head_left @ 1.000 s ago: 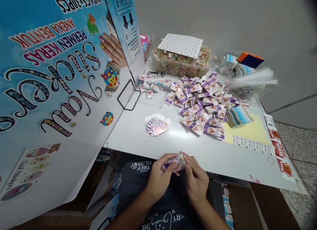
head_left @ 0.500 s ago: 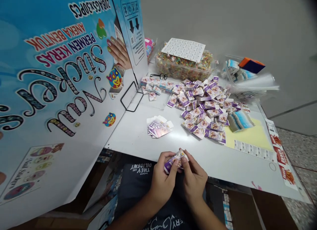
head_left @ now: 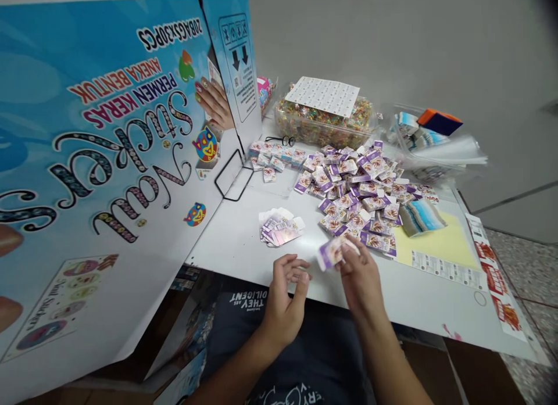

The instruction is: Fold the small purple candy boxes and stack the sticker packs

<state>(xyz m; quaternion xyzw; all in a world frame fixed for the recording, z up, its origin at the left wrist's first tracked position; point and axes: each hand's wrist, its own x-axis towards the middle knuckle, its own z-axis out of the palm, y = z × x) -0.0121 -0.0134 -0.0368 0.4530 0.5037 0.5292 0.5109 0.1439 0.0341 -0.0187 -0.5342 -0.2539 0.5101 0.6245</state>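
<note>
Between the thumb and fingers of my right hand (head_left: 360,274) is a small purple-and-white box (head_left: 330,253), held by one end above the table and slightly blurred. My left hand (head_left: 285,300) is empty at the table's front edge, its fingers loosely curled and apart from the thumb. Beyond it lies a small stack of flat purple-and-white cartons (head_left: 279,226). A big heap of similar small boxes (head_left: 361,190) covers the table's middle, just past my right hand.
A large blue-and-white printed carton (head_left: 131,161) stands along the left. At the back are a clear tub of colourful pieces (head_left: 322,126) and a clear bin (head_left: 405,155) with packets. A yellow sheet (head_left: 453,242) lies at right on the white table (head_left: 418,303).
My hands have parted. The left has let go of the small box, while the right has carried it forward and to the right, toward the heap.
</note>
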